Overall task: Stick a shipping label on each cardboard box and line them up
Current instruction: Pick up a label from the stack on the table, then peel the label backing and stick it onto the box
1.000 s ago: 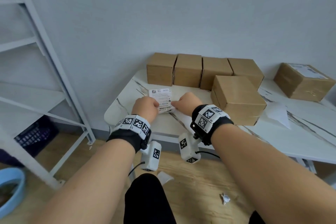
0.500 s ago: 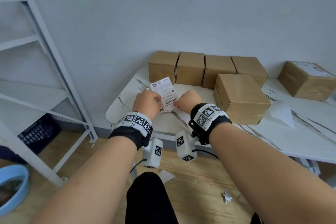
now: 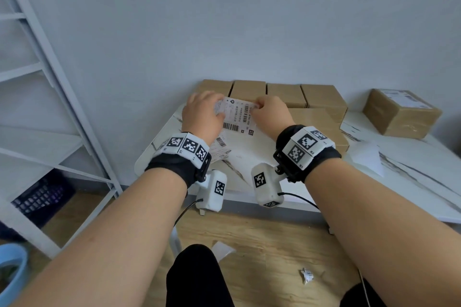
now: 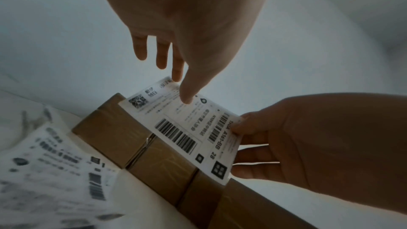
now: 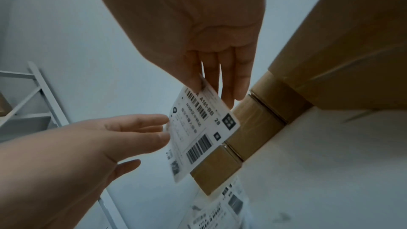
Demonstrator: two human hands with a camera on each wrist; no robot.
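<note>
A white shipping label (image 3: 239, 117) with barcodes hangs in the air between both hands, just in front of a row of plain cardboard boxes (image 3: 249, 91) along the wall. My left hand (image 3: 219, 109) pinches its left end, thumb on the printed face (image 4: 187, 93) and fingers behind. My right hand (image 3: 257, 106) pinches the opposite edge (image 4: 239, 124). In the right wrist view the label (image 5: 198, 137) is tilted above the boxes (image 5: 253, 128). More labels (image 3: 220, 147) lie on the white table (image 3: 249, 177) below. One larger box (image 3: 321, 122) sits in front of the row.
A box bearing a label (image 3: 401, 117) stands at the far right of the table. A sheet of backing paper (image 3: 366, 157) lies near it. White metal shelving (image 3: 62, 107) stands at the left. Crumpled paper (image 3: 306, 275) lies on the wooden floor.
Both hands have lifted the label off the pile on the table and carried it up and away toward the row of boxes, turning it sideways.
</note>
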